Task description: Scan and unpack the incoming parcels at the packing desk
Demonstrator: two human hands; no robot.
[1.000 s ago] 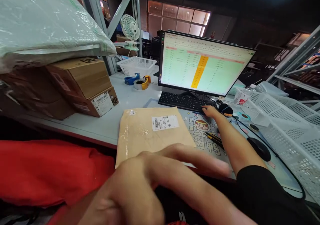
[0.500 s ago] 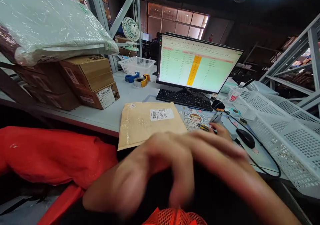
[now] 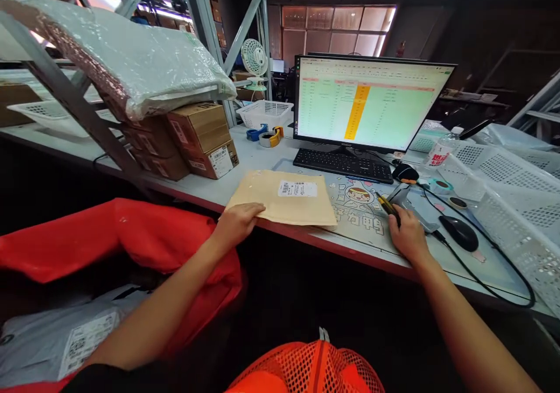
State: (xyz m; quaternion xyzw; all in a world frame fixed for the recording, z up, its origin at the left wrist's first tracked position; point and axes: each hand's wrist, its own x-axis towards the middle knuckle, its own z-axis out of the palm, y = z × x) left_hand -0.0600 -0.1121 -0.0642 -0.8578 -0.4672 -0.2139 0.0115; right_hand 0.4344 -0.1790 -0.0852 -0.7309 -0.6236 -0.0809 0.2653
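A brown padded envelope (image 3: 280,203) with a white barcode label (image 3: 297,189) lies flat at the table's front edge. My left hand (image 3: 238,221) is closed on its near left corner. My right hand (image 3: 406,237) is to the right, on the cartoon desk mat (image 3: 359,209), with its fingers wrapped round a grey handheld scanner (image 3: 417,215). A yellow and black cutter (image 3: 387,204) lies just beside its fingertips.
Behind the envelope stand a monitor (image 3: 371,101) and a keyboard (image 3: 343,165). A mouse (image 3: 459,232) and white baskets (image 3: 503,189) are to the right. Cardboard boxes (image 3: 201,139) under a bubble-wrapped package (image 3: 131,72) are to the left. A red bag (image 3: 131,235) hangs below the table edge.
My left hand has moved from close in front of the camera to the envelope's corner. My right hand came back from the keyboard and closed on the scanner. The view has shifted left.
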